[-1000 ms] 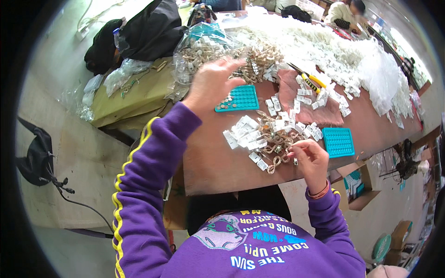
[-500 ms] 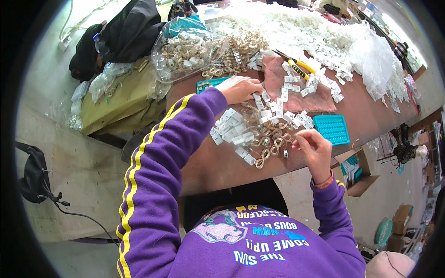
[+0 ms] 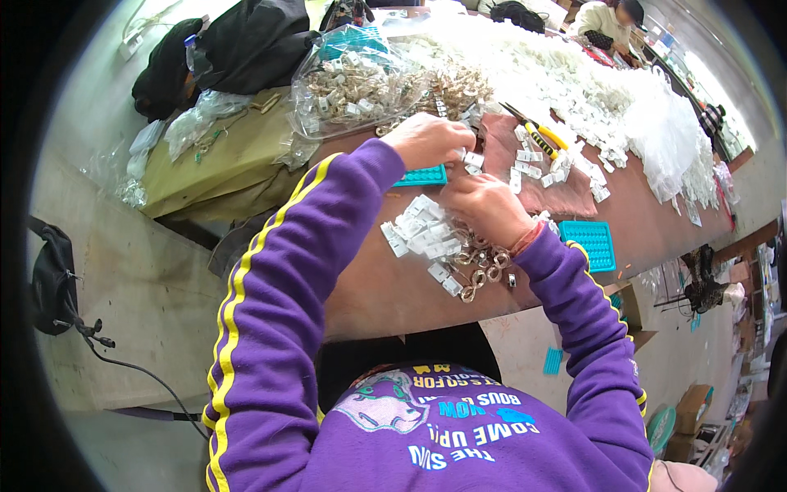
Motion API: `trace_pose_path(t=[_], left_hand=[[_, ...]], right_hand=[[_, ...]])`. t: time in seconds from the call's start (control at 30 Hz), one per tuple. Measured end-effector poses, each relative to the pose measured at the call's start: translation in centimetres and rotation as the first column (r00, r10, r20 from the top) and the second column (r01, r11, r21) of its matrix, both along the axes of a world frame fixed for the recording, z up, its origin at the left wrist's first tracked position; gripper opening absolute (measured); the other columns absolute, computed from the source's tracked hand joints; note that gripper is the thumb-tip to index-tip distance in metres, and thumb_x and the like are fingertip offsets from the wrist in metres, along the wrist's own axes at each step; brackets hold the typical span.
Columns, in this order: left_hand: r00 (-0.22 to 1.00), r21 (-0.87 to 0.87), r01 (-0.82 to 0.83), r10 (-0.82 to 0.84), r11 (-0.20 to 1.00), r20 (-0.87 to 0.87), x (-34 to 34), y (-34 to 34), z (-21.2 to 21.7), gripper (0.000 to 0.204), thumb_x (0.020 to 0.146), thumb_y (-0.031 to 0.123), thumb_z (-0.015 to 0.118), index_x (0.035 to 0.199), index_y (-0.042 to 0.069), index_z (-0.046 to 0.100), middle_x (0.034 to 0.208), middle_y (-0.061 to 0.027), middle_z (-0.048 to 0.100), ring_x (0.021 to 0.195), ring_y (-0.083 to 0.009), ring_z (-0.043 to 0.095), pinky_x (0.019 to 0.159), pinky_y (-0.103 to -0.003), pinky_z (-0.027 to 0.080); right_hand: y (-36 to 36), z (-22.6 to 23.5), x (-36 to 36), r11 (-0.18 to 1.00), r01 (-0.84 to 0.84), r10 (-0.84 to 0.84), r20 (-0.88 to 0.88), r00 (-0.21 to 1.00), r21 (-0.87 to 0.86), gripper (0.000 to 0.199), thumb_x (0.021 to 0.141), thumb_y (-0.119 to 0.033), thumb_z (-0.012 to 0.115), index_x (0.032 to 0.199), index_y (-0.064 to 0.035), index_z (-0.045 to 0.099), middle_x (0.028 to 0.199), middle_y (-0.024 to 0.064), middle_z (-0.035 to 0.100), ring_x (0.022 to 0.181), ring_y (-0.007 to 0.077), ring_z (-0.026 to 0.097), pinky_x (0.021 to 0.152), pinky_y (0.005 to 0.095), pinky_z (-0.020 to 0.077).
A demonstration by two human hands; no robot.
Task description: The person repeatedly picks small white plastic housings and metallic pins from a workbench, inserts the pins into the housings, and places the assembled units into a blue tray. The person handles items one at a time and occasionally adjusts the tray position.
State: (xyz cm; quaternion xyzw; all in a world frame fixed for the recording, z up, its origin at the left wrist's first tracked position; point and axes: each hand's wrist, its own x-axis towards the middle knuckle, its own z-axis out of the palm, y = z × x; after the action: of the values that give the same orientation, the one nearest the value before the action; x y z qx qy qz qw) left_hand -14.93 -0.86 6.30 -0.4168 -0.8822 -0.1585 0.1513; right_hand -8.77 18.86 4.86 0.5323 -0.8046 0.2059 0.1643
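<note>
My left hand (image 3: 428,141) is closed in a pinch at the left edge of the pink cloth (image 3: 496,135). Its fingertips touch or nearly touch small white plastic pieces (image 3: 473,161). Just below it, my right hand (image 3: 489,207) is also closed, fingertips pressed together. Whatever either pinch holds is hidden. A teal tray with dimples (image 3: 425,176) lies partly under my left wrist. Closer to me sit a heap of white plastic pieces (image 3: 424,228) and several looped beige cords (image 3: 469,292), some of them covered by my right hand.
Yellow-and-black pliers (image 3: 541,141) rest on the cloth. Another teal tray (image 3: 588,246) lies at the right. Behind stand a clear bag of corded pieces (image 3: 348,90) and a large white pile (image 3: 557,82). A person (image 3: 607,20) sits at the far right.
My right hand has moved left and away from me, from beside the right tray to near my left hand. My left hand has shifted slightly right. The view has tilted a little.
</note>
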Motion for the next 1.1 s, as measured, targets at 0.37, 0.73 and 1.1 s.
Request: trace_pose_path(t=[0.37,0.73,1.1], left_hand=[[0.599,0.722,-0.682,-0.478,0.116,0.642,14.6,-1.6,-0.5,0.035,0.093,0.014,0.064,0.123,0.001,0.051,0.1,-0.0064,0.063,0.087,-0.0163,0.067,0.076,-0.027,0.053],[0.695,0.657,-0.693,-0.519,-0.297,0.498,23.1,1.4,-2.5,0.019,0.096,0.008,0.059,0.115,0.005,0.056,0.107,-0.0059,0.064,0.092,-0.0159,0.066,0.081,-0.028,0.053],[0.8,0.783,-0.575,-0.366,-0.237,0.476,24.0,2.1,-3.2,0.018,0.091,0.008,0.067,0.106,0.003,0.059,0.1,-0.0058,0.065,0.088,-0.0124,0.065,0.079,-0.026,0.052]], right_hand=[[1.0,3.0,0.0,0.729,0.306,0.6,0.787,0.146,-0.613,0.03,0.099,-0.019,0.054,0.124,-0.0026,0.055,0.099,0.0091,0.067,0.098,0.0173,0.065,0.092,0.0311,0.0501],[-0.9,2.5,4.9,0.812,0.191,0.582,0.748,-0.318,-0.551,0.026,0.101,-0.013,0.049,0.125,-0.0022,0.046,0.117,0.026,0.061,0.084,0.0201,0.07,0.075,0.0273,0.0578],[-1.4,3.0,7.4,0.874,0.236,0.467,0.868,-0.168,-0.425,0.017,0.091,-0.006,0.064,0.106,0.0007,0.061,0.098,0.0112,0.069,0.085,0.0176,0.069,0.076,0.0261,0.0559]])
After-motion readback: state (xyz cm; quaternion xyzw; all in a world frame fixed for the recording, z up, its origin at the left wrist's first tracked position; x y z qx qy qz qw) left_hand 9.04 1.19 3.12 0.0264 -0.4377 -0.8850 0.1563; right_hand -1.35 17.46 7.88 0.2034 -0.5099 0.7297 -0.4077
